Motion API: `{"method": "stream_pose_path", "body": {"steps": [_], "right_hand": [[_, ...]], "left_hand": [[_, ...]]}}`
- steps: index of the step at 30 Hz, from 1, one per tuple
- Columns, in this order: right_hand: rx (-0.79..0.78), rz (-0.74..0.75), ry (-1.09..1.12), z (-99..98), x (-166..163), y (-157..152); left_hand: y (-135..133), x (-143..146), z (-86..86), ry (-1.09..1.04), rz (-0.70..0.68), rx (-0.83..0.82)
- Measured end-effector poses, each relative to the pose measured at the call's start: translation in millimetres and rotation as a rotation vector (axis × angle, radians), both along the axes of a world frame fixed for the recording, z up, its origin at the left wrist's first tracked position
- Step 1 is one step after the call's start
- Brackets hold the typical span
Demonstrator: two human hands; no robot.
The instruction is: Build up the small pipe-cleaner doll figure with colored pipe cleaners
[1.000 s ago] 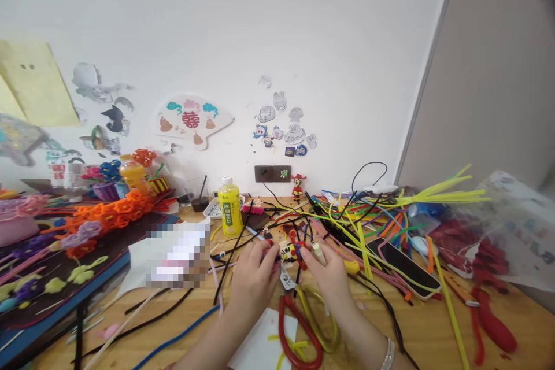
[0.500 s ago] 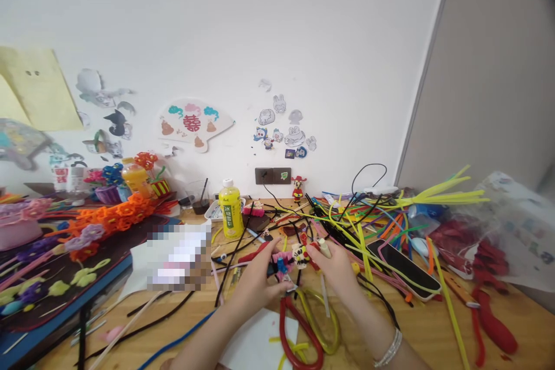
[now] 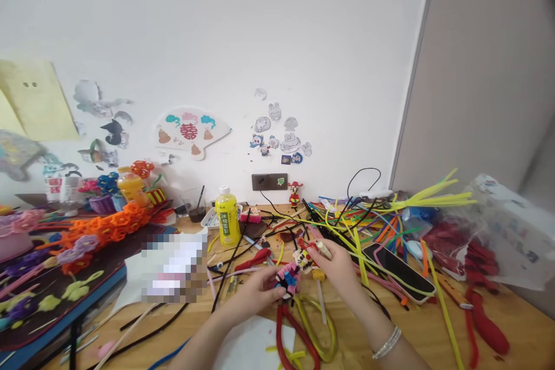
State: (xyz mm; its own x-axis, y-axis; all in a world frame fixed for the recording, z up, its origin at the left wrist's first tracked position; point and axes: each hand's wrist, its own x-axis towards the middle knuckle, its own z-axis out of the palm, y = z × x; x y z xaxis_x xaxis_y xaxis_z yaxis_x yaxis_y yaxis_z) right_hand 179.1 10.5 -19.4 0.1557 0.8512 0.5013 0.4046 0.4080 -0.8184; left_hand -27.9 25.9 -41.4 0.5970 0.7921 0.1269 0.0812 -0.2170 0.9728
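Observation:
My left hand [image 3: 255, 291] is closed on a small fuzzy craft figure [image 3: 289, 274] made of pink, blue and black pipe cleaner, with a white and red face piece on top. My right hand [image 3: 338, 269] pinches the figure's right side and also holds a cream glue stick [image 3: 324, 250] between its fingers. Both hands hover just above the wooden desk [image 3: 433, 329], near its front middle. A silver bracelet [image 3: 384, 342] sits on my right wrist. A red and yellow pipe-cleaner loop [image 3: 306, 332] lies right below the hands.
A yellow drink bottle [image 3: 228, 222] stands behind the hands. A phone in a pink case [image 3: 398, 269] lies to the right among many loose pipe cleaners [image 3: 381, 214]. Red pliers [image 3: 254, 259], white paper [image 3: 255, 350] and a board of pipe-cleaner flowers [image 3: 65, 254] lie to the left.
Both hands have lifted the figure slightly and turned it, so its pink and blue side now faces me. The view has shifted a little to the right.

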Motion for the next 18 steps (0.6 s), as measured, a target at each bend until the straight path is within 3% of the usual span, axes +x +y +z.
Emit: {"method": "stream_pose_path", "body": {"steps": [3, 7, 11, 18], "right_hand": [[0.107, -0.032, 0.020, 5.7, 1, -8], [0.152, 0.034, -0.023, 6.4, -3, -14], [0.108, 0.078, -0.089, -2.7, -14, -11], [0.005, 0.100, 0.019, -4.3, -20, -13]], "left_hand": [[4, 2, 0.2, -0.083, 0.170, 0.002], [5, 5, 6.1, -0.154, 0.318, 0.012], [-3, 8, 13.2, -0.193, 0.352, 0.014], [-17, 14, 19.1, -0.198, 0.323, 0.014]]}}
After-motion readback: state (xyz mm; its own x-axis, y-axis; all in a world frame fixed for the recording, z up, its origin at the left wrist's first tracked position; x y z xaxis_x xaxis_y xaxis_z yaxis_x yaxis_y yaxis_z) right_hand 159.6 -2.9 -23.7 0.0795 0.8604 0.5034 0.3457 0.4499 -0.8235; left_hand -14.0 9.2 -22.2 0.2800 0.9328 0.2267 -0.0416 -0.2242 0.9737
